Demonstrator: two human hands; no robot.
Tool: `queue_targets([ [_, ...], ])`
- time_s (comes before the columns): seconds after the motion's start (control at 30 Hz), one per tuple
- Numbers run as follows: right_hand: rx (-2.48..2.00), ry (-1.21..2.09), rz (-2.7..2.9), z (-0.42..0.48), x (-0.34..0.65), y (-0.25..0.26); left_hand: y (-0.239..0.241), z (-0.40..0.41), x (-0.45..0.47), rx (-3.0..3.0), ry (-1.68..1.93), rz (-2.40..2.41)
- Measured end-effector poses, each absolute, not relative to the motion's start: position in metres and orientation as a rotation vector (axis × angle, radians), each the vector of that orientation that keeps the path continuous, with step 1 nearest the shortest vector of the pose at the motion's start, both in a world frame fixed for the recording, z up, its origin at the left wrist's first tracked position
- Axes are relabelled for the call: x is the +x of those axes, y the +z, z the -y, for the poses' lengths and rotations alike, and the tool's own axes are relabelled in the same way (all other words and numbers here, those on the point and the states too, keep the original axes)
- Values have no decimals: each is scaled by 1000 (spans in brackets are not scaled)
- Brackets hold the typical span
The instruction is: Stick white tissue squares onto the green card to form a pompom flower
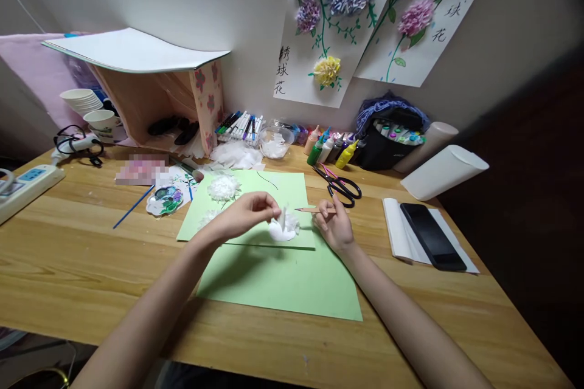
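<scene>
My left hand (255, 213) pinches the edge of a white paper flower (285, 228) over the upper green sheet (260, 179). In my right hand (335, 225) is a wooden pencil (310, 210), its tip pointing left toward the flower. Two other white paper flowers lie on the same sheet: a full one (223, 186) at the upper left, and another (208, 219) partly covered by my left forearm. Beneath, a second green sheet (292, 285) reaches toward the table's front. A thin dark line curves across the upper sheet.
Black scissors (340, 187) lie right of the sheets, with paint bottles (326, 149) behind. White paper pieces (237, 155), a bowl (276, 143) and markers (241, 126) stand at the back. A palette (165, 200) and brush (133, 206) lie left, a phone (433, 237) right.
</scene>
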State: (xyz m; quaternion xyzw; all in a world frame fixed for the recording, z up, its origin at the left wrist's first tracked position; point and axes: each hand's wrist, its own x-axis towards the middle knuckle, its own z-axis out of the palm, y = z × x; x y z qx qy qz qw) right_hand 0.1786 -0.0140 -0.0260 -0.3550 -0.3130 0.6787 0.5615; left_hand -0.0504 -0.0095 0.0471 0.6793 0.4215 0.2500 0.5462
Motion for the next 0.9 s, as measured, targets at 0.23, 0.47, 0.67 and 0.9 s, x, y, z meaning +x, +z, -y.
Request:
queue_targets([
  [0.23, -861, 1526, 890, 17, 179, -31, 5, 27, -39, 2008, 485, -1262],
  [0.47, -949, 1423, 1191, 29, 175, -34, -4, 28, -34, 2078, 542, -1349],
  [0.67, -1002, 1303, 1385, 35, 174, -30, -3, 26, -33, 2031, 582, -1388],
  [0.9, -987, 1026, 1394, 45, 172, -33, 0, 26, -35, 2005, 598, -1448],
])
